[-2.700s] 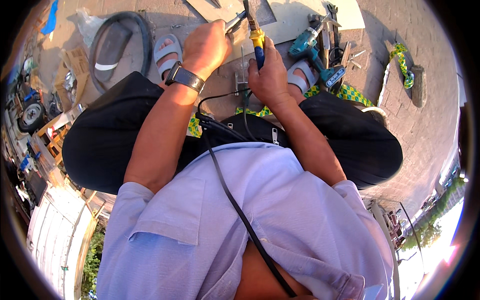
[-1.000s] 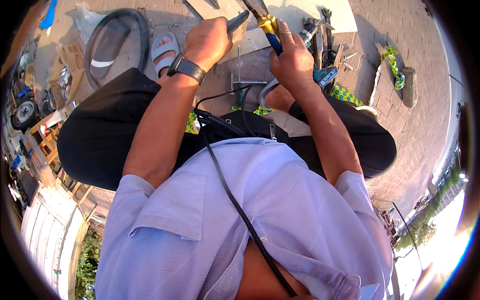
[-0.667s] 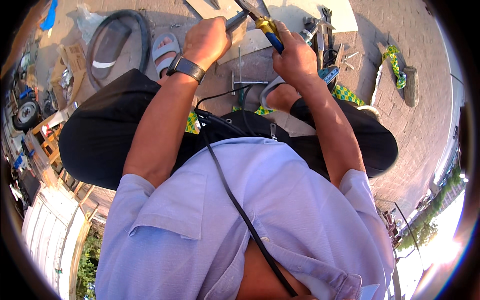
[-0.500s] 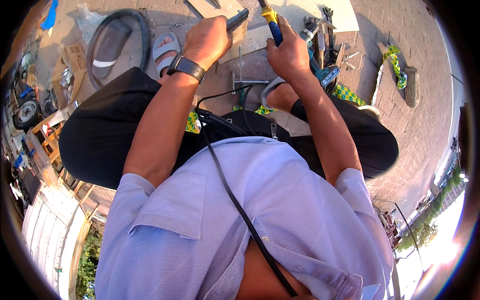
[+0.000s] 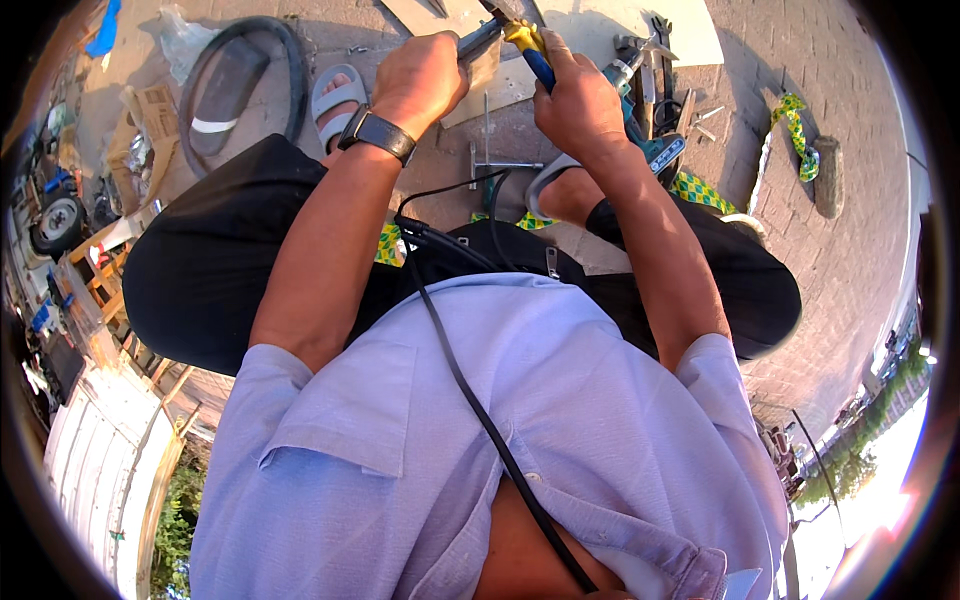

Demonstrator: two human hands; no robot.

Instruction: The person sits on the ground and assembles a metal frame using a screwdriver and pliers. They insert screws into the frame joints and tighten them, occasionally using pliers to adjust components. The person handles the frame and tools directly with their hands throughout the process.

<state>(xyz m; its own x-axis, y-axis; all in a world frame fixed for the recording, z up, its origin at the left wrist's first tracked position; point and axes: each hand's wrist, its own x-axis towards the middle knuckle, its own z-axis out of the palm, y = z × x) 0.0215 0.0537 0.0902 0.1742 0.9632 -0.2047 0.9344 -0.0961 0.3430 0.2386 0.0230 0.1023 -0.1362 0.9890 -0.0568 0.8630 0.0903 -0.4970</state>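
My left hand (image 5: 420,84), with a watch strap on its wrist, is closed around a dark, straight-edged metal piece (image 5: 481,40) that sticks out past the fingers. In my right hand (image 5: 582,105) is a blue-and-yellow handled tool (image 5: 527,45), its handle wrapped by the fingers. The tool's dark tip slants up and left, close to the far end of the metal piece; whether they touch I cannot tell. Both hands are held out over the ground, beyond my knees.
Right of my right hand lie a teal power drill (image 5: 632,108), a hammer (image 5: 630,46) and other hand tools. A T-handled wrench (image 5: 500,165) lies between my sandalled feet. A black rubber ring (image 5: 298,90) is at left, a cardboard box (image 5: 150,125) beyond it. Patterned yellow-green strips (image 5: 797,130) lie at right.
The tool in my right hand has tilted left, and its tip has come close to the metal piece. My left hand keeps its grip, almost in place.
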